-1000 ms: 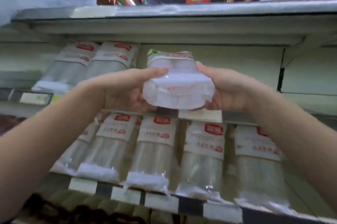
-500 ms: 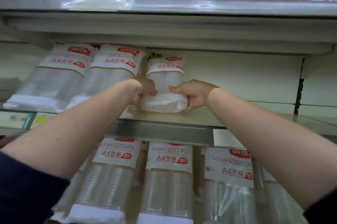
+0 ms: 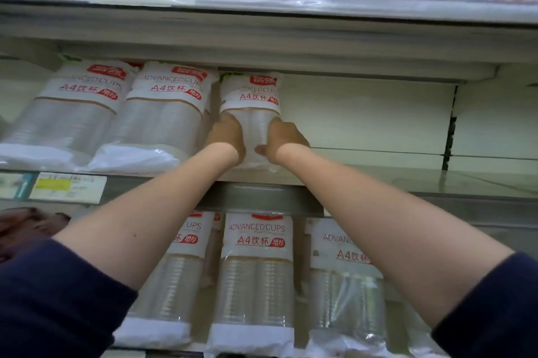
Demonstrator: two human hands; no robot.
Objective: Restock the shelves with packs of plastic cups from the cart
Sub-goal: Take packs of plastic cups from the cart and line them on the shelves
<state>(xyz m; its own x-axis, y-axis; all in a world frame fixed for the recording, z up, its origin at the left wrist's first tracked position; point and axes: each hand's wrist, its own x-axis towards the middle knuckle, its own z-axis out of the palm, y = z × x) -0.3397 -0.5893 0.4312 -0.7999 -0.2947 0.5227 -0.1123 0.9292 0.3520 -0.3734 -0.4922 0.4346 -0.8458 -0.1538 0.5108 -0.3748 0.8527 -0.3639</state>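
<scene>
A clear pack of plastic cups (image 3: 254, 95) with a white and red label lies on the upper shelf (image 3: 407, 180), its label end toward the back wall. My left hand (image 3: 226, 134) grips its left side and my right hand (image 3: 283, 136) grips its right side. Both arms reach far in over the shelf edge. The pack's near end is partly hidden behind my hands. Two more packs (image 3: 122, 113) lie side by side just left of it.
The upper shelf is bare to the right of the held pack, up to a black upright (image 3: 449, 136). Several cup packs (image 3: 257, 273) fill the shelf below. A price tag (image 3: 68, 187) sits on the shelf edge at left. Another shelf (image 3: 291, 5) hangs overhead.
Both hands have carried the pack from in front of the shelf edge deep onto the upper shelf, next to the two packs on the left. My arms are now stretched out.
</scene>
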